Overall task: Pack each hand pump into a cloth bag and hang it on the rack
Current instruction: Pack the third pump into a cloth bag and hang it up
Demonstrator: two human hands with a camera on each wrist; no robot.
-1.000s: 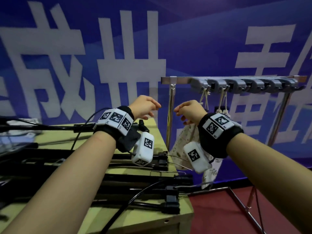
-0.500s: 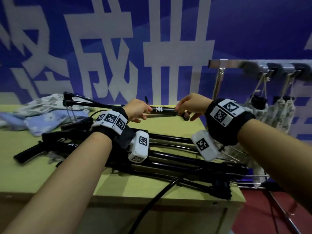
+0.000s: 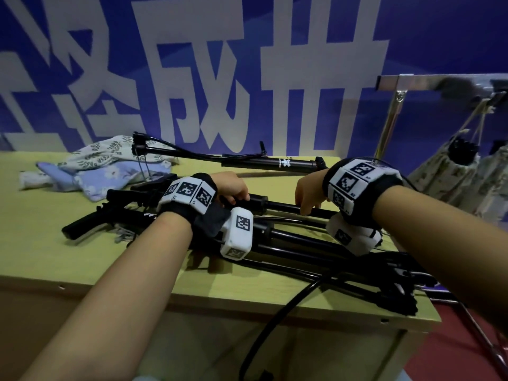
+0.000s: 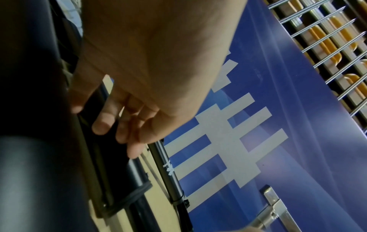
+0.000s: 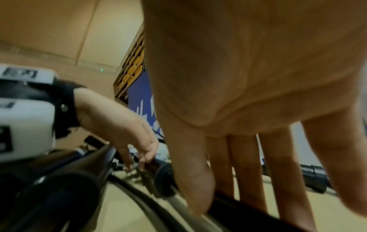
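Several black hand pumps lie piled on the yellow-green table [image 3: 55,259]. Both my hands are on one pump [image 3: 277,207] at the top of the pile. My left hand [image 3: 233,188] grips its thick barrel end, and the left wrist view shows the fingers [image 4: 103,124] and thumb curled round the black tube [image 4: 137,169]. My right hand [image 3: 308,195] holds the thinner shaft, thumb [image 5: 195,180] in front and fingers behind it. Another pump [image 3: 277,164] lies apart at the back. Folded cloth bags [image 3: 99,166] sit at the back left.
The metal rack [image 3: 439,81] stands right of the table, with filled floral bags [image 3: 450,174] hanging from its hooks. A black cable [image 3: 277,323] drops over the table's front edge. A blue banner wall is close behind. Red floor [image 3: 453,361] lies at the lower right.
The view swung from the rack back to the table. Both hands dropped from in front of the rear pump onto the pile and closed round one pump.
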